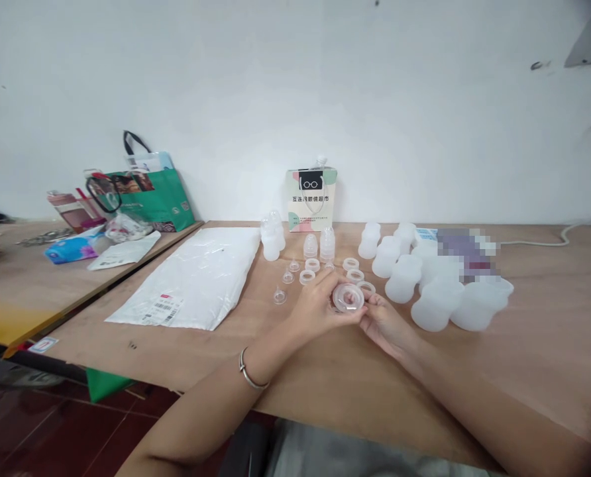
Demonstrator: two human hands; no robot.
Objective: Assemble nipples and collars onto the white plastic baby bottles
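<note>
Two hands meet at one clear round piece [348, 297] above the surface [335, 371], nearer to us than the paper bag [313, 202]; our left hand [318, 303] has its grip curled around the piece, while our right hand [387, 324] touches its edge, how firmly pinched we cannot tell. We judge this to be a fitting or adjusting step, with the loose rings [351, 264] and clear teats [279, 297] also on the near side of the bag, and the next move seems to call for a steady left grip and careful right fingertips.
</note>
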